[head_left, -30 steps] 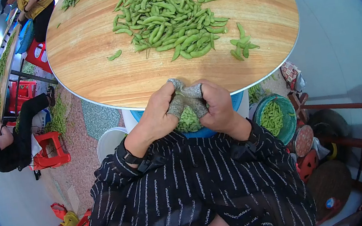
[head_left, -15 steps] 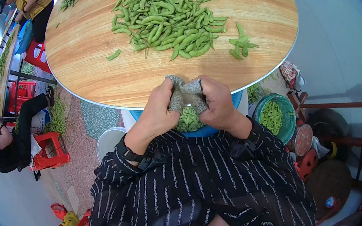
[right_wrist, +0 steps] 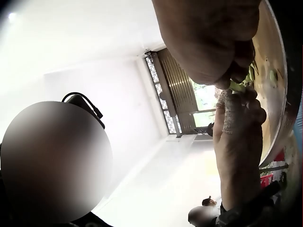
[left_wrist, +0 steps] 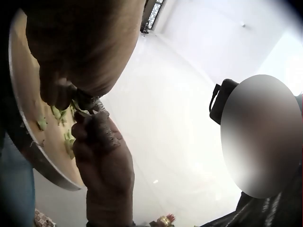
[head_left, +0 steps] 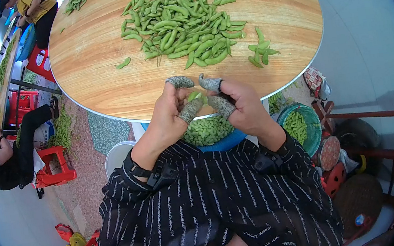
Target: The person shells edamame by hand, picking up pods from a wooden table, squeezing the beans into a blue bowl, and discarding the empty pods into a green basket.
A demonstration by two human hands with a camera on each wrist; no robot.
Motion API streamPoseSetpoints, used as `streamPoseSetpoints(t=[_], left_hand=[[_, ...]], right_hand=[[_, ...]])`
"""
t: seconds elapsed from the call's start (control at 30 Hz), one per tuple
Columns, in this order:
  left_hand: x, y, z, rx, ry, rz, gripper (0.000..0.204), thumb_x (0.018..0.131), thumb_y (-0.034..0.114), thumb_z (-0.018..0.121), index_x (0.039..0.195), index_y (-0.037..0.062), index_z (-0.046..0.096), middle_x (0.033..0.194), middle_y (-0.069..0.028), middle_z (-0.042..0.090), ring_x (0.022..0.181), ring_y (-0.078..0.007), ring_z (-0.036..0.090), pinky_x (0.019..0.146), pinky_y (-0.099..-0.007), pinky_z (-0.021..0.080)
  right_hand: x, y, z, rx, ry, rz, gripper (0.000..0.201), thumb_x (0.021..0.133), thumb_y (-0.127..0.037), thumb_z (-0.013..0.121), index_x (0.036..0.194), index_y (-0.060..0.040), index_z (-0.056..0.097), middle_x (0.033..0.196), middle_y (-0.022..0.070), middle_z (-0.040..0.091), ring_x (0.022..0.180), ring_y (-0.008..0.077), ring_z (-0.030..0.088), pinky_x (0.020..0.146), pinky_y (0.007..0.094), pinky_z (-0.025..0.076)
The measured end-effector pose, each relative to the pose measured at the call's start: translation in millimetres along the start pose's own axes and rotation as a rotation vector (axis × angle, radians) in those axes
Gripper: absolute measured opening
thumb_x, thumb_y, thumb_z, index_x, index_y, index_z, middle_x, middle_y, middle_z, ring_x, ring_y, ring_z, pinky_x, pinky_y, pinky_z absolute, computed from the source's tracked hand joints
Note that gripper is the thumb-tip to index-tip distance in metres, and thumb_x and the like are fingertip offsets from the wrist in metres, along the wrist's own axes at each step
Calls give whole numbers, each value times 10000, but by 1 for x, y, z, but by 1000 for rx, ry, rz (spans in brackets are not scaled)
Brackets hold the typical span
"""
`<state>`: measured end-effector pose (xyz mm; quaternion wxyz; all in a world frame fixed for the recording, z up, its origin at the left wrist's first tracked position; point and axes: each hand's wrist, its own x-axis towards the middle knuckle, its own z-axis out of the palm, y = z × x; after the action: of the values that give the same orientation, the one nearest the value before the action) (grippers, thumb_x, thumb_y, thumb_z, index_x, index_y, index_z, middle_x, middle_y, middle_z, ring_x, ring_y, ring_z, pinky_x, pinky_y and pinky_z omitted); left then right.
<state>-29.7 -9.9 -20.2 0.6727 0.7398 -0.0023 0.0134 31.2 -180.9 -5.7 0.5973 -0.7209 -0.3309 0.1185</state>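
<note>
A green edamame pod (head_left: 194,95) sits between the two hands above the table's near edge. My left hand (head_left: 167,113) pinches it, the thumb lying across it. My right hand (head_left: 248,105) holds the pod's other end, its thumb tip against it and its index finger raised apart. Grey knitted covers wrap both thumbs and index fingers. Both wrist views show the pod (left_wrist: 81,110) partly hidden by fingers. Directly below the hands is a blue basin (head_left: 227,142) of shelled green beans (head_left: 207,130).
A heap of edamame pods (head_left: 184,27) lies on the round wooden table (head_left: 86,78), with a small cluster (head_left: 262,50) at its right. A green bucket (head_left: 313,132) of pods stands right, a white bucket (head_left: 114,156) left. Other people sit at a table (head_left: 4,93) far left.
The hands were close together, fingertips meeting over the basin. Now they have spread slightly and the pod shows between them, with more of the beans below visible.
</note>
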Motion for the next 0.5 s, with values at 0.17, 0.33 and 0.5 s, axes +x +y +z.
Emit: streamPoseSetpoints(t=[0.17, 0.33, 0.5], left_hand=[[4, 11, 0, -155, -25, -2, 336, 772, 23, 604, 1033, 16, 392, 813, -25, 565, 684, -45, 489, 576, -171, 392], [8, 4, -13, -203, -42, -63, 269, 766, 8, 608, 999, 13, 475, 814, -8, 579, 689, -27, 508, 585, -157, 401], [10, 21, -14, -286, 2, -301, 223, 767, 11, 607, 977, 10, 534, 829, -14, 592, 685, -37, 533, 588, -160, 427]], right_hand=[[8, 0, -1, -187, -105, -39, 210, 739, -20, 513, 944, 21, 531, 767, 205, 529, 685, 337, 529, 592, 337, 405], [11, 7, 3, 38, -78, 66, 167, 718, 3, 518, 881, 29, 538, 716, 187, 525, 623, 272, 510, 570, 318, 395], [9, 17, 7, 50, 28, 91, 203, 704, 43, 498, 900, 36, 548, 741, 150, 563, 652, 172, 512, 599, 282, 412]])
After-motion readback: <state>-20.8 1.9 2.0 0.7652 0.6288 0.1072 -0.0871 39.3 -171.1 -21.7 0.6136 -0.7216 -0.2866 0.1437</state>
